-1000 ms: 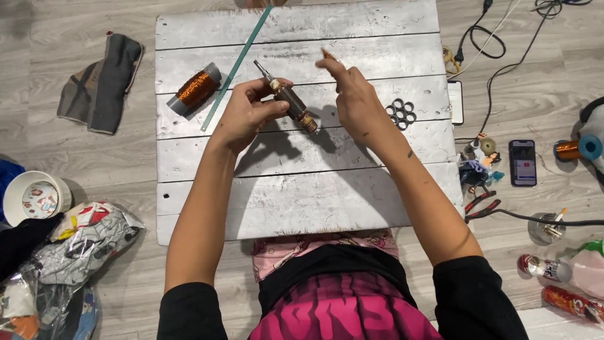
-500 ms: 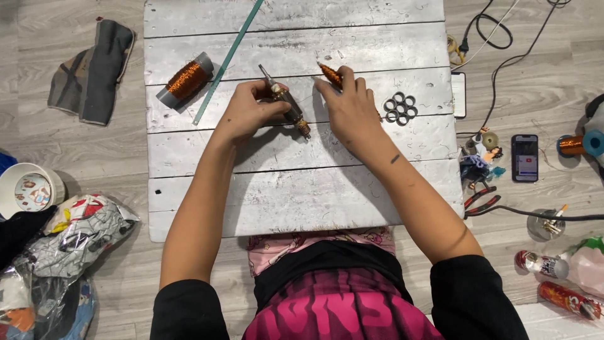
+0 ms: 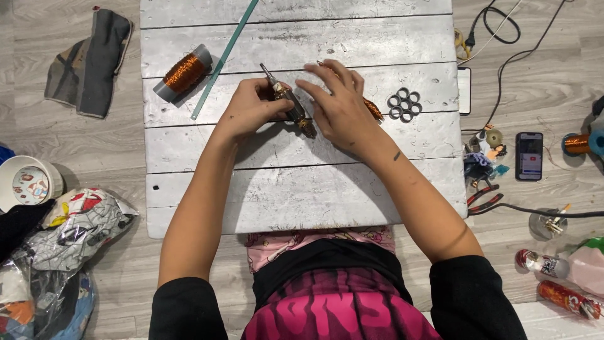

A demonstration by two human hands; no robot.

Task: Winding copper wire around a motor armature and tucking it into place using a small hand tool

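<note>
While the person sits at the near edge of the grey plank board [image 3: 302, 189], the left hand [image 3: 255, 110] is curled around a small motor armature [image 3: 290, 108], fingers closed on its body just left of the board's middle. The armature lies tilted, its thin shaft pointing toward the far-left corner and its darker end toward the near right. The right hand [image 3: 340, 104] hovers over the armature's right side with fingers loosely spread and bent; whether the fingertips pinch anything cannot be told. A copper-coloured piece [image 3: 372, 108] shows just beyond that hand's right edge, touching or under it. A spool of copper wire [image 3: 182, 72] lies on its side near the far-left corner, with a long green strip [image 3: 223, 60] running diagonally just beside it. A cluster of metal rings [image 3: 402, 105] sits near the right edge, close to the right hand. Off the board on the floor: a folded grey cloth [image 3: 88, 60] beyond the left edge; a white bowl [image 3: 28, 182] holding small bits too small to identify; crumpled plastic bags [image 3: 63, 239] near it. To the right lie a phone [image 3: 529, 155], red-handled pliers [image 3: 484, 196], black cables [image 3: 503, 38], another copper spool [image 3: 576, 143], and bottles [image 3: 566, 277] whose contents cannot be judged.
</note>
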